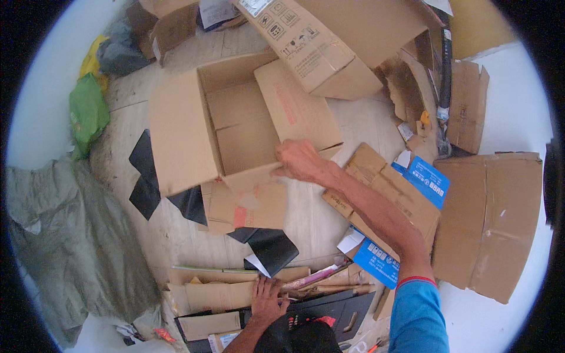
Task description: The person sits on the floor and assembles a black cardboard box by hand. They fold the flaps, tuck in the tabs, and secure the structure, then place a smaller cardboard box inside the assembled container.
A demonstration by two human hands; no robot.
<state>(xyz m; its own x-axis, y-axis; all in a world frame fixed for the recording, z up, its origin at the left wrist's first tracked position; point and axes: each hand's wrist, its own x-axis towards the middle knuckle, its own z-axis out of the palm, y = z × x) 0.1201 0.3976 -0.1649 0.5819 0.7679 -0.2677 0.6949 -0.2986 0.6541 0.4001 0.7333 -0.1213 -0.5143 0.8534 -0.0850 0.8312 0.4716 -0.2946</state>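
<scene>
An open brown cardboard box point(241, 123) stands on the floor in the middle, its flaps folded outward. At the box's near right corner, my right hand point(301, 160) has its fingers curled over the wall edge, gripping it. Lower down, my left hand point(268, 299) lies with fingers stretched out on a row of flattened cardboard pieces point(220, 296) close to my body. Just ahead of those fingers is a bent black sheet point(273, 250) with a white underside. A box flap point(247, 206) with a red mark hangs on the near side.
A large printed carton point(312, 53) leans beyond the box. Flattened brown cardboard point(388, 194) and blue printed cardboard point(376, 262) lie under my right forearm. A folded carton point(488, 223) rests at the right wall. Grey-green sacking point(76, 241) and a green bag point(88, 109) lie left.
</scene>
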